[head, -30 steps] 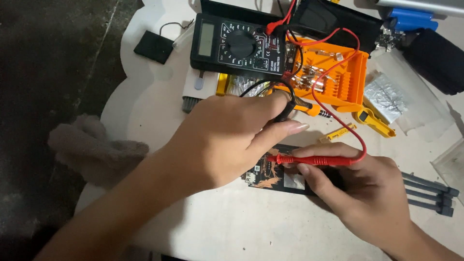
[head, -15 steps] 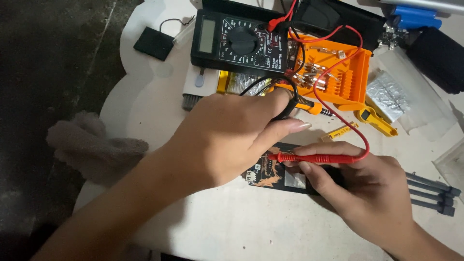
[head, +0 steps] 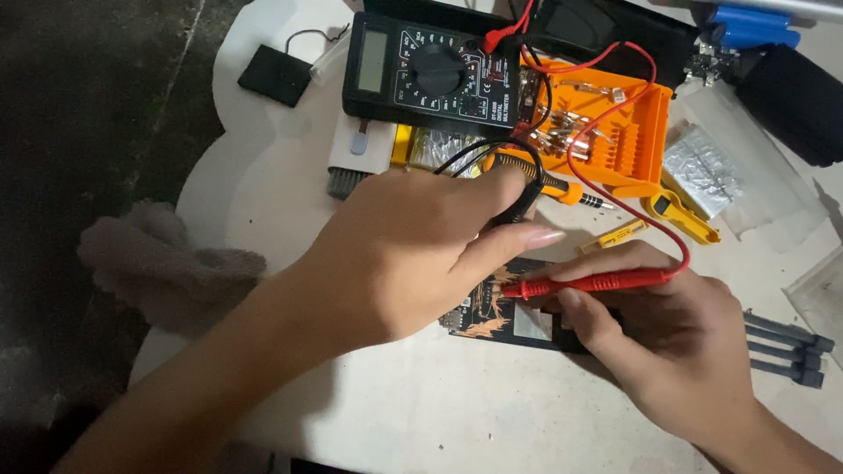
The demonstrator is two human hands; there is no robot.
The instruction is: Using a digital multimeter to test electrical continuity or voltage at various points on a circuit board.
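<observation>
My left hand (head: 413,254) grips a black test probe (head: 524,204), its tip hidden under my fingers over a dark circuit board (head: 509,316) on the white table. My right hand (head: 667,342) holds a red test probe (head: 590,283) nearly level, its tip pointing left onto the same board. Red and black leads run up to a black multimeter (head: 430,75) lying at the back of the table.
An orange tray (head: 628,145) with small parts sits right of the meter, with a screwdriver (head: 571,191) and a yellow tool (head: 676,213) near it. A foil pack (head: 702,171), grey tweezers-like bars (head: 786,347), a small black pad (head: 276,75) and a grey cloth (head: 158,259) lie around.
Both hands keep their probes on the board; they have barely shifted.
</observation>
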